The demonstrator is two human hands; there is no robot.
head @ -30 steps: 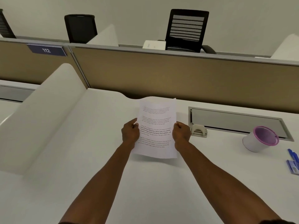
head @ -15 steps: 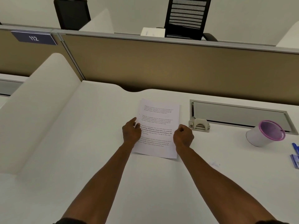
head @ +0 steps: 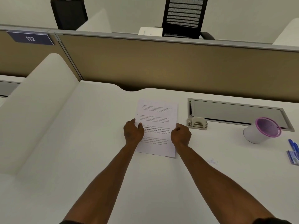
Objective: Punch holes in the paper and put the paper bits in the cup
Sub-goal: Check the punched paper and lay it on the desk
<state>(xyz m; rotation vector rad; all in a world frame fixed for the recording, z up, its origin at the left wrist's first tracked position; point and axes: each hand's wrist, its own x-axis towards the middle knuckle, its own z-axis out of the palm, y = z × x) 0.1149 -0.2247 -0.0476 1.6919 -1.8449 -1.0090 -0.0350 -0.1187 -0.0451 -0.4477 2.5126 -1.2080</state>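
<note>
A printed white paper sheet [head: 157,117] lies flat on the white desk [head: 97,143] in front of me. My left hand [head: 133,132] grips its left edge, thumb lying on the print. My right hand [head: 181,135] holds the right edge with curled fingers. A small beige hole punch [head: 197,122] stands just right of the sheet, close to my right hand. Farther right sits a white cup [head: 257,135] with a pink rim, tilted so that its mouth faces me.
A grey cable tray lid [head: 234,110] is set into the desk behind the punch and cup. Blue pens [head: 293,146] and a blue packet [head: 292,157] lie at the right edge. A tan partition [head: 161,65] closes the back, a white divider [head: 40,102] the left.
The sheet was held up off the desk a second ago; both hands have lowered it, and it lies flat now. My view has tilted down and nearer.
</note>
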